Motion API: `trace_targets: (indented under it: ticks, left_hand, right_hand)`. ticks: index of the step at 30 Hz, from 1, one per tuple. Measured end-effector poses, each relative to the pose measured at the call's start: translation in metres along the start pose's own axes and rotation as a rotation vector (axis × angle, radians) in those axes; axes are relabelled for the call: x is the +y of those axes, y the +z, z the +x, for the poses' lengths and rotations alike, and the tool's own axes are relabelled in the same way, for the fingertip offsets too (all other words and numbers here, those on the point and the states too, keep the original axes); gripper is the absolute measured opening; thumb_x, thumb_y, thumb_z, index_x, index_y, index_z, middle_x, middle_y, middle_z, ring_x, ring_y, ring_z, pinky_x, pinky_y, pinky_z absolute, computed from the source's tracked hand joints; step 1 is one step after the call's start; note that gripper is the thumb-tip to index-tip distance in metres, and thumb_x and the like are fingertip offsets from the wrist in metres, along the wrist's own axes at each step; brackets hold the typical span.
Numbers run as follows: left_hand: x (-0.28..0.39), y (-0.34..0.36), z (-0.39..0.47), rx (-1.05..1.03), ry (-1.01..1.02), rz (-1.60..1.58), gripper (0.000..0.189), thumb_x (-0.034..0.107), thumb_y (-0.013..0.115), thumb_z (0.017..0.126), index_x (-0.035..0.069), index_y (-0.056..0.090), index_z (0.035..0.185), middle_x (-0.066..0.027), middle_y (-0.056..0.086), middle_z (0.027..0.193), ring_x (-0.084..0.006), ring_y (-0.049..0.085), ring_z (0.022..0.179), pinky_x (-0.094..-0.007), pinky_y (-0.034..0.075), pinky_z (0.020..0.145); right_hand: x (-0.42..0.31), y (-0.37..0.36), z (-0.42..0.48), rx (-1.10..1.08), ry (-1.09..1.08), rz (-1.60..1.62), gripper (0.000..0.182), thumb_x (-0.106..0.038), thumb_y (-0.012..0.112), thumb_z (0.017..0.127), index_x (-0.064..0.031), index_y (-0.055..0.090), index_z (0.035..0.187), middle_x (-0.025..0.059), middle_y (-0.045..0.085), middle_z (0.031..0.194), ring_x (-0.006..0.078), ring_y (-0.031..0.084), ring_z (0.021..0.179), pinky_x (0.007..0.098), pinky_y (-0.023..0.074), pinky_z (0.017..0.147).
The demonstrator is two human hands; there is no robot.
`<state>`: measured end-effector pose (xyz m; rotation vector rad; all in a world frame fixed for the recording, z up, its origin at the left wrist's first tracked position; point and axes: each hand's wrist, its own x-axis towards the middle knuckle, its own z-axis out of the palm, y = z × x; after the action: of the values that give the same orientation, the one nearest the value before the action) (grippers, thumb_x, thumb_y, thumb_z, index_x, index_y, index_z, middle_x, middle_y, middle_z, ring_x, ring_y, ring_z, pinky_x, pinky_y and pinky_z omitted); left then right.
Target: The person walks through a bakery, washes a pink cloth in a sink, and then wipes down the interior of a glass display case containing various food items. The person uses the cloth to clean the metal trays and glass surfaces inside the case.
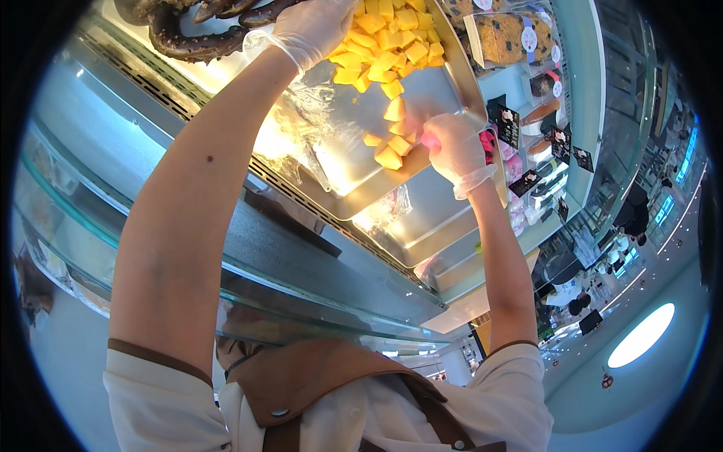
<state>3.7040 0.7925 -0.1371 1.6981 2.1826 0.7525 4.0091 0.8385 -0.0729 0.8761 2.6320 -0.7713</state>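
Many yellow fruit cubes, apparently mango [390, 45], are heaped in a shallow metal tray [339, 107]. Several loose cubes [395, 147] trail towards the tray's near right side. My left hand [316, 28], in a clear disposable glove, is at the heap's left edge; its fingertips run to the top of the picture, so its grasp is unclear. My right hand [454, 147], gloved likewise, is curled over the tray's right side beside the loose cubes. Bright pink shows at its blurred fingertips; whether it holds a piece cannot be made out.
Chocolate-coated curved pastries [192, 48] lie at upper left. A second metal tray [435, 198] with crumpled clear plastic [392, 206] is nearer me. Pink-red pieces [487, 144], wrapped loaf cakes [511, 39] and black cards [508, 125] stand right. Curved glass edges [294, 291] cross before my body.
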Motion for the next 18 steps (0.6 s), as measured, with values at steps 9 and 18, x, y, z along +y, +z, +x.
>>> trace_targets:
  ticks: [9, 18]
  left_hand:
    - [-0.001, -0.003, 0.004, -0.145, -0.096, -0.074, 0.022, 0.022, 0.045, 0.094, 0.013, 0.059, 0.110, -0.0140, 0.067, 0.086, -0.0356, 0.065, 0.077, -0.0478, 0.051, 0.067]
    - [-0.002, 0.002, 0.000, -0.001, 0.027, 0.015, 0.025, 0.020, 0.050, 0.092, 0.011, 0.058, 0.114, -0.0115, 0.066, 0.084, -0.0318, 0.065, 0.069, -0.0437, 0.052, 0.060]
  right_hand:
    - [-0.034, -0.021, -0.019, -0.203, -0.084, 0.310, 0.016, 0.007, 0.055, 0.074, -0.0044, 0.061, 0.084, 0.0102, 0.064, 0.088, 0.0307, 0.062, 0.087, 0.0380, 0.0503, 0.077]
    - [0.019, -0.012, 0.015, -0.013, -0.251, -0.174, 0.012, 0.002, 0.060, 0.070, -0.0066, 0.057, 0.077, 0.0090, 0.058, 0.089, 0.0314, 0.058, 0.092, 0.0403, 0.0489, 0.082]
